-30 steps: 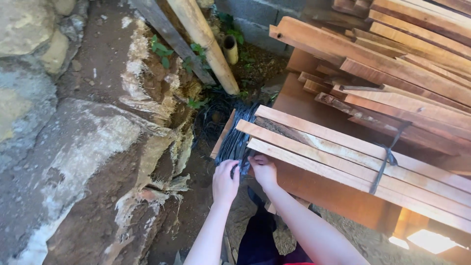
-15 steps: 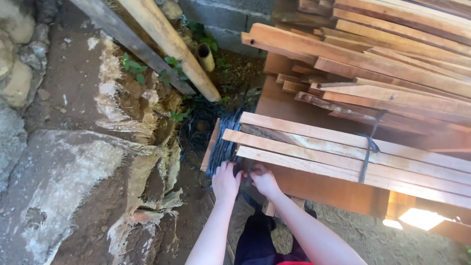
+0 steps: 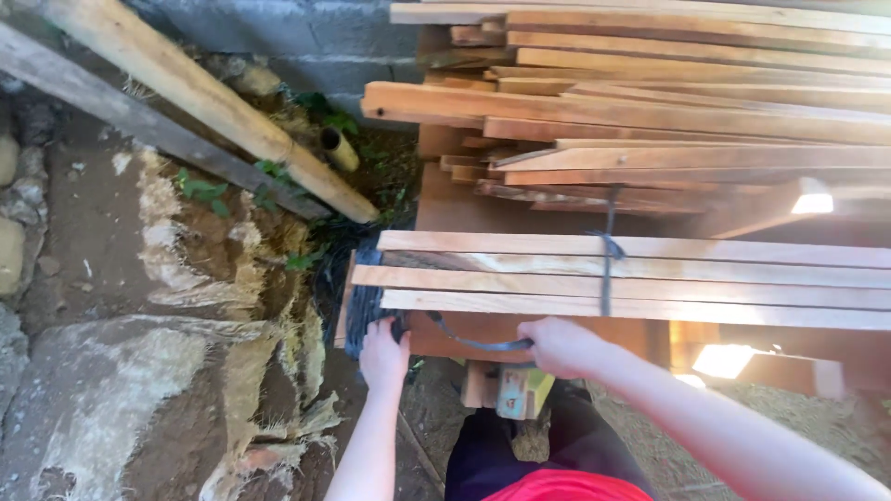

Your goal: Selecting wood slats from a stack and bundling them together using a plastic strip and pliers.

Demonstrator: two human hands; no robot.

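Observation:
A bundle of long pale wooden planks lies across the view, bound by a dark strap. Black strapping is wound around the bundle's left end. My left hand grips that black wrapping at the bundle's lower left corner. My right hand is closed on a dark strap end that runs in a shallow curve from the left hand across the underside of the planks. Both forearms reach up from the bottom of the view.
More stacked planks fill the upper right against a grey block wall. Two thick wooden poles lean diagonally at upper left. Rock and bare earth lie to the left. A small wooden block sits under the bundle.
The view has shifted so the planks now lie nearly level. My hands have moved apart, the right one drawing the dark strap out to the right while the left stays at the wrapped end.

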